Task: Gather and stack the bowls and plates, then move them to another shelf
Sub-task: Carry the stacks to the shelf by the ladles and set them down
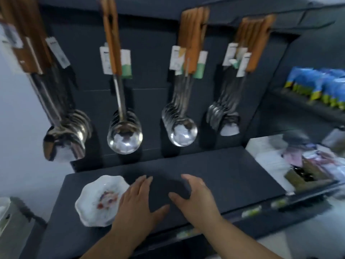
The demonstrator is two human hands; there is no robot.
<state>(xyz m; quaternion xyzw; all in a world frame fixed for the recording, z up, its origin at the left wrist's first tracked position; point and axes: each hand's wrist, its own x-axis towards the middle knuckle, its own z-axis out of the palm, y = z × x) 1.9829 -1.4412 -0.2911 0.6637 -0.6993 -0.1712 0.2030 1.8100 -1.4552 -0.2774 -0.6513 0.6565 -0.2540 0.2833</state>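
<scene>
Scalloped white bowl [99,200] sits at the left end of the dark shelf [233,174], near its front and left edges. Left hand [138,202] is at the bowl's 3 o'clock, with its outer edge overlapping the rim; can't tell if they touch. Grip apart, fingers straight, holding nothing. Right hand [194,199] is further out at 3 o'clock, clear of the bowl, grip apart, fingers loosely bent, empty. Bare shelf surface runs on toward 3 o'clock as far as blurred packaged goods [298,161]. At 12 o'clock, ladles [125,139] hang on the back panel above the rear edge. Blue packets [321,85] at 2 o'clock sit on a separate shelf.
</scene>
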